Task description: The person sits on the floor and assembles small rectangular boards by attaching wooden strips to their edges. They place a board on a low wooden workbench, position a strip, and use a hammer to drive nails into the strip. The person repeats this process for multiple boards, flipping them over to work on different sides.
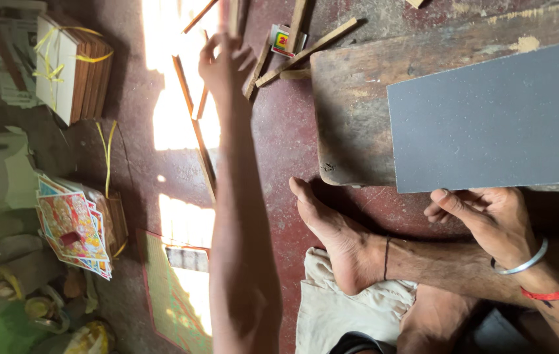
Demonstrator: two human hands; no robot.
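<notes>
Head view: left hand (226,62) spread over wooden strips (194,124); right hand (486,219) loosely curled beside grey board (496,118).

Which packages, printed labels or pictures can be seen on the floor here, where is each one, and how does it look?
Small box: at top centre among the wooden sticks, beyond the left hand; rectangular, white with red, yellow and green print.
Stack of printed pictures: at left; fanned, mostly red, yellow and blue.
Tied bundle: at upper left; brown block with white face, yellow string.
Framed print: at bottom centre; greenish with red border.
</notes>
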